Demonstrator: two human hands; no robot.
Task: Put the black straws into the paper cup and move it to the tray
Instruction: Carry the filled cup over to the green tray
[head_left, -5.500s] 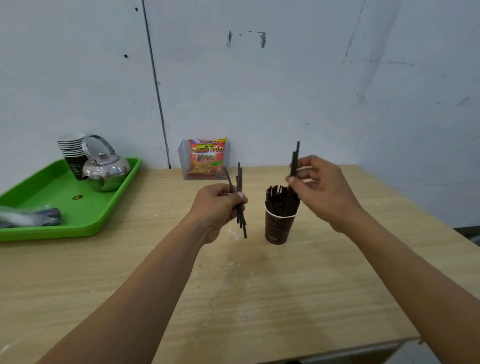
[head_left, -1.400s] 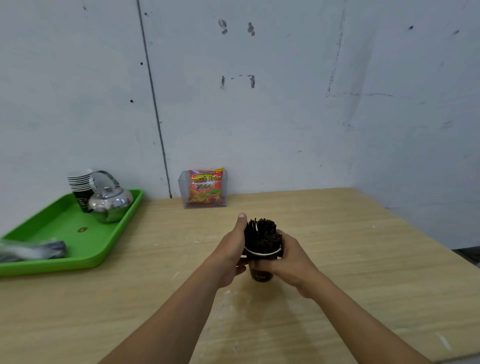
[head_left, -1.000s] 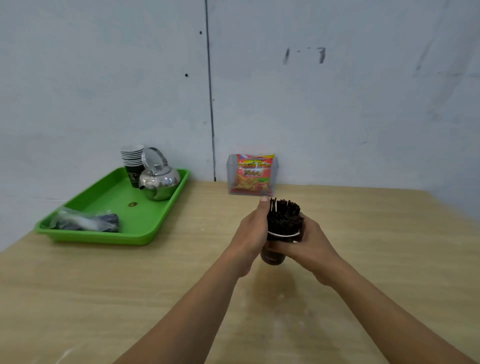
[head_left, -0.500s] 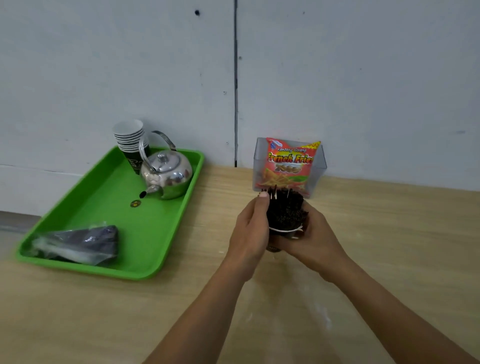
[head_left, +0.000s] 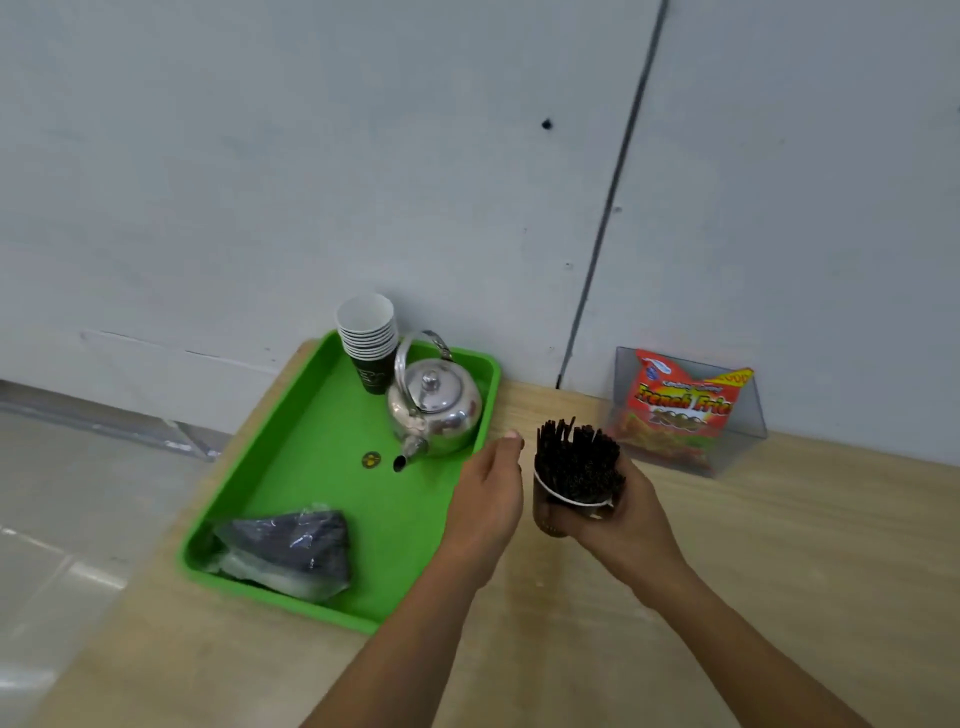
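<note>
- Near the middle of the frame, my right hand (head_left: 631, 525) is curling round the paper cup (head_left: 546, 513), fingers wrapping its far side and thumb lying by the white rim.
- Black straws (head_left: 576, 462) are standing upright in the cup, packing it full and poking well above the rim.
- I am holding the cup over the wooden table (head_left: 779, 561), just right of the green tray (head_left: 322, 483) and outside its edge; I cannot tell whether the base is touching the table.
- My left hand (head_left: 485, 504) is hovering just left of the cup, between it and the tray, with a thin gap showing. It is lying loosely open with one fingertip pointing up, and it is gripping nothing.
- Left of centre, the tray is holding a shiny metal kettle (head_left: 434, 410) at its upper right corner, spout pointing down the frame.
- A stack of paper cups (head_left: 368, 338) is standing just above and left of the kettle.
- A clear plastic bag (head_left: 291, 545) with dark contents is lying in the tray's lower left corner.
- At the right, against the grey wall (head_left: 311, 156), a red snack packet (head_left: 680, 410) is leaning inside a clear holder (head_left: 748, 431).
</note>
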